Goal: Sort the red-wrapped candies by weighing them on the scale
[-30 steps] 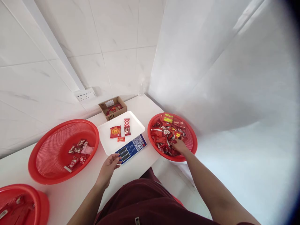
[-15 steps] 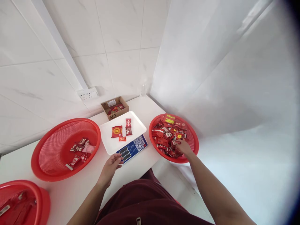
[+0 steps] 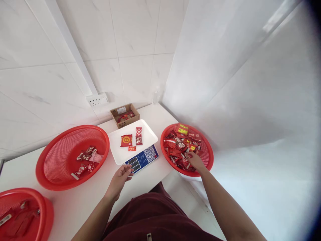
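Note:
My right hand (image 3: 195,160) reaches into the red basket (image 3: 209,153) on the right, fingers down among several red snack packets (image 3: 181,145); whether it grips one I cannot tell. My left hand (image 3: 120,179) hovers at the front edge of the blue-faced scale (image 3: 142,158), fingers loosely curled and holding nothing I can see. On the scale's white tray (image 3: 147,135) lie three red packets (image 3: 126,140).
A large red basket (image 3: 55,174) at left holds a few red-and-white packets. Another red basket (image 3: 42,214) sits at the bottom-left corner. A small cardboard box (image 3: 124,115) stands behind the scale, below a wall socket (image 3: 97,99). The table's edge runs beside my lap.
My right hand has shifted slightly within the right basket, rummaging among the packets. The left hand stays by the scale's front. The view has drifted a little.

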The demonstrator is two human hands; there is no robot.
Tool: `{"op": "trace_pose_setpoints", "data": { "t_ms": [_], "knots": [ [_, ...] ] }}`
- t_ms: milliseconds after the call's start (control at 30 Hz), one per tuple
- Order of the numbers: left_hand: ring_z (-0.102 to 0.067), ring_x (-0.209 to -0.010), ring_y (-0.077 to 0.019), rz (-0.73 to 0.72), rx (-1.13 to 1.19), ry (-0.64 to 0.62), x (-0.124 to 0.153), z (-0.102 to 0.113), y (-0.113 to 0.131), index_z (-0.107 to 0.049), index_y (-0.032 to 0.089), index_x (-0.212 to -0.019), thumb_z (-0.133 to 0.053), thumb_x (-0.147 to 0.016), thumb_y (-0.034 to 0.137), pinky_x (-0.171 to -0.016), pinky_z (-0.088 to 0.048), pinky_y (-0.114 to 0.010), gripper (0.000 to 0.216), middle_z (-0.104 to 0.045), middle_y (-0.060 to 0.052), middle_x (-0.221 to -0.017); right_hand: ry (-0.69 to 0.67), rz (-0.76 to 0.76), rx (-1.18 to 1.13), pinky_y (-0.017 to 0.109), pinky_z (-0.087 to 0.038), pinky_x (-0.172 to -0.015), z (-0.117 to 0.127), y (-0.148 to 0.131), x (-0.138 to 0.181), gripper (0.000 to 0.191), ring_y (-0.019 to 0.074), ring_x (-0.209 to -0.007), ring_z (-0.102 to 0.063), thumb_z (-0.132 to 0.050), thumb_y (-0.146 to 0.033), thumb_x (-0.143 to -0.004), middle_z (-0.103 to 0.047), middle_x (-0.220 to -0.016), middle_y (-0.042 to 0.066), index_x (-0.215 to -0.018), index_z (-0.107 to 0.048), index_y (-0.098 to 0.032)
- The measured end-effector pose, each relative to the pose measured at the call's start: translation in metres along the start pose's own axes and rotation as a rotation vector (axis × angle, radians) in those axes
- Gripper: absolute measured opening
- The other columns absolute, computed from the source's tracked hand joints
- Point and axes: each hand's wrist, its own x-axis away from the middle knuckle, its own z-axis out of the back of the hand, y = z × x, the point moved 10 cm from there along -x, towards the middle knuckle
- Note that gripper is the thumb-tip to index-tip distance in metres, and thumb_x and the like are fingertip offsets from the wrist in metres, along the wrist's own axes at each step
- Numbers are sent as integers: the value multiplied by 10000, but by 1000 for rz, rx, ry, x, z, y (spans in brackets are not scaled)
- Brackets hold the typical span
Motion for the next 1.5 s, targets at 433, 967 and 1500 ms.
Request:
{"op": "trace_pose_setpoints", "data": {
  "t_ms": [433,967,1500],
  "knots": [
    [-607,-841,-173,59,104,-119,1,-37,-1,-607,184,-959,-719,-669,439,-781,-470,-323,402,-645,-81,-962,-19,6,-953,308,-541,-657,20,-71,32,544,173,-753,-640,-649,-261,-618,-674,-906,0,-1151,-541,-261],
    [-525,-607,-73,224,459,-21,-17,-47,-28,-546,182,-892,-741,-668,449,-658,-469,-258,399,-573,27,-704,-572,133,-735,291,-476,-671,-128,-206,120,412,166,-771,-619,-657,-258,-621,-666,-901,31,-1024,-599,-195],
    [-496,-652,-102,186,234,-42,-11,-24,-27,-527,177,-857,-697,-628,504,-654,-458,-292,434,-552,11,-737,-497,74,-1092,275,-536,-744,-142,-245,65,305,143,-810,-625,-704,-213,-617,-644,-963,10,-899,-596,-249]
  ]
}}
